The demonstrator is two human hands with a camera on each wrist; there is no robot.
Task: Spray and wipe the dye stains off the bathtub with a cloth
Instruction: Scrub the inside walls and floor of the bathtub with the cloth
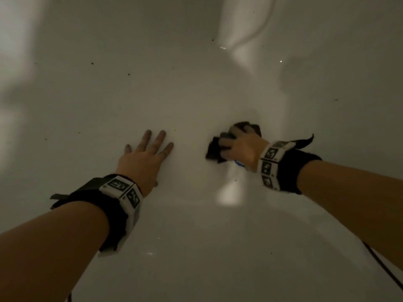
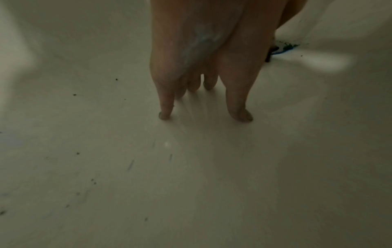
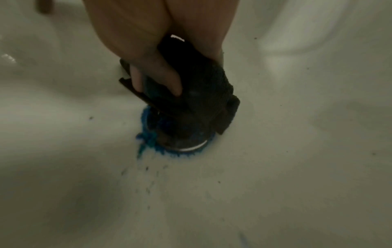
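My right hand (image 1: 237, 142) grips a dark bunched cloth (image 1: 214, 150) and presses it onto the white bathtub floor (image 1: 185, 225). In the right wrist view the cloth (image 3: 203, 99) sits over a round metal drain (image 3: 191, 147) ringed by a blue dye stain (image 3: 148, 135). A bit of that blue stain (image 1: 239, 165) shows under my right palm in the head view. My left hand (image 1: 148, 151) lies flat on the tub floor with fingers spread and straight, left of the cloth. Its fingertips (image 2: 165, 115) touch the surface and hold nothing.
Small dark specks (image 1: 92, 63) dot the tub floor and walls, with more specks (image 3: 148, 188) trailing from the drain. The tub's curved far wall (image 1: 244, 29) rises at the back. A dark cable (image 1: 383, 267) runs along the lower right.
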